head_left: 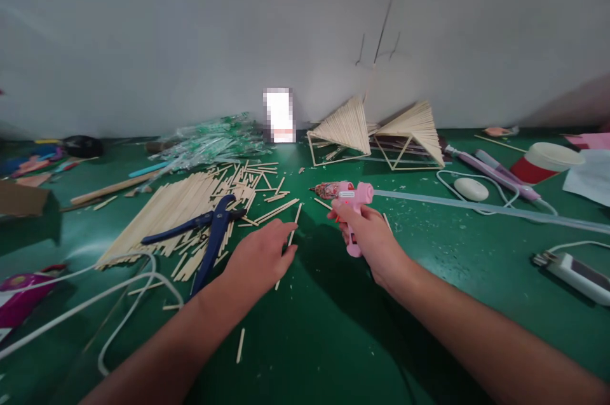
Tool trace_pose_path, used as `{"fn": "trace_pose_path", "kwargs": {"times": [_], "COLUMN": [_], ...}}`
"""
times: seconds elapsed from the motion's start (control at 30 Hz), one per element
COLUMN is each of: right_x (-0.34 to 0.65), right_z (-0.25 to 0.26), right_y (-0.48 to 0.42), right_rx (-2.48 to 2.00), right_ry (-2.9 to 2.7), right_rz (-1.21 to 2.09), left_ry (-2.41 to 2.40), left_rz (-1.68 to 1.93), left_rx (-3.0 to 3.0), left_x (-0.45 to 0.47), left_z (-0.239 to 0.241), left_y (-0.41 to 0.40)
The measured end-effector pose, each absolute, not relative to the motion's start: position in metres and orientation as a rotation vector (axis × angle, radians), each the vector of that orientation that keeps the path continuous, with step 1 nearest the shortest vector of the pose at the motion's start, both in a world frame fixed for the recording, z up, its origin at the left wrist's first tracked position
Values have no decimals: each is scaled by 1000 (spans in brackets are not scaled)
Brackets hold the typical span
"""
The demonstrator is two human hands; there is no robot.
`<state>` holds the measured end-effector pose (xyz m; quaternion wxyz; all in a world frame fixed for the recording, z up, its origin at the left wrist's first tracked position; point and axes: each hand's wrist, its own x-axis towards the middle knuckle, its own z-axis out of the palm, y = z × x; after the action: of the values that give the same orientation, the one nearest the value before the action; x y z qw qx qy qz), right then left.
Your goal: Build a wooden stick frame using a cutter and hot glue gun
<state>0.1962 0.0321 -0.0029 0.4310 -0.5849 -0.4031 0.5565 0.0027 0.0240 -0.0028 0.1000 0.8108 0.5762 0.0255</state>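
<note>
My right hand (366, 233) is wrapped round the handle of a pink hot glue gun (361, 196). The gun's stained nozzle points left, and a long translucent glue stick (452, 203) runs out of its back to the right. Left of it, my left hand (262, 253) holds a thin wooden stick (292, 234) at its fingers, with thumb and forefinger a little apart along it. Blue-handled cutters (216, 236) lie beside this hand, on top of many cut wooden sticks (162, 211). Short pieces are scattered near the hand.
Two frames of wooden sticks, a left one (343, 128) and a right one (412, 131), stand by the wall. Clear and green plastic wrappers (214, 138) lie back left. White cables (128, 278) loop at left. A red-and-white cup (543, 162) stands right, beyond a white device (579, 274).
</note>
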Motion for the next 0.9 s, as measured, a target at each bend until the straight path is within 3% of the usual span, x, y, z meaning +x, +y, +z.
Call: {"fn": "trace_pose_path", "kwargs": {"times": [0.23, 0.9], "right_x": [197, 202], "right_z": [-12, -25], "right_y": [45, 54], "right_rx": [-1566, -1674], "right_ry": [-1213, -1468], "right_rz": [1329, 1285], "left_ry": [1550, 1459], "left_rz": [336, 258], "left_rx": [2753, 2913], "left_x": [-4, -3], "left_z": [-9, -11], "left_y": [26, 27]}}
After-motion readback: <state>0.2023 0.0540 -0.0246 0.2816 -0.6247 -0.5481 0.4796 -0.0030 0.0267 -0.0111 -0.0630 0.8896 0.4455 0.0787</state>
